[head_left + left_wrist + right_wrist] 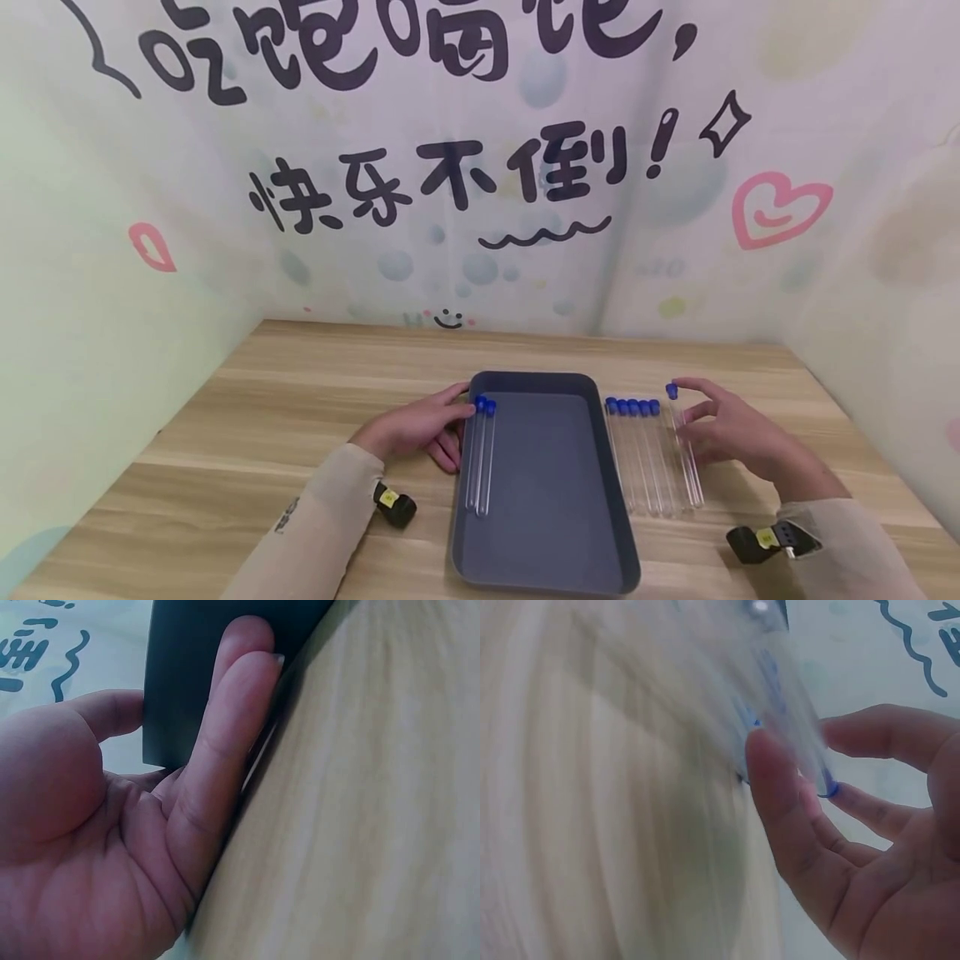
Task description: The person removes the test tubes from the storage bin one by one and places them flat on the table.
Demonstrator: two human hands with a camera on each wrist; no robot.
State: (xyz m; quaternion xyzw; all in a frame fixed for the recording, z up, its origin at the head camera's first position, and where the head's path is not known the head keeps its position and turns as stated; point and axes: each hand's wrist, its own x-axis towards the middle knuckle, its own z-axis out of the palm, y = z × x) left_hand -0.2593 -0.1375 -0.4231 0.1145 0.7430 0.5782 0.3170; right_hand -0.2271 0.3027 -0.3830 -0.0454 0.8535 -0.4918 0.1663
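A clear test tube (687,467) with a blue cap stands tilted in my right hand (738,429), pinched between thumb and fingers. In the right wrist view this tube (802,742) is blurred, its blue cap near the fingers. Just left of it, several more blue-capped test tubes (641,458) lie side by side on the table. My left hand (416,423) grips the left wall of a dark grey tray (555,500), thumb over the rim and fingers along the outside. Two capped test tubes (483,467) lie inside the tray, along its left side, close to the left thumb.
The wooden table (247,433) ends at a printed cloth backdrop (465,275) with black lettering. Pale side walls (112,333) stand left and right. A small black camera is strapped to each wrist.
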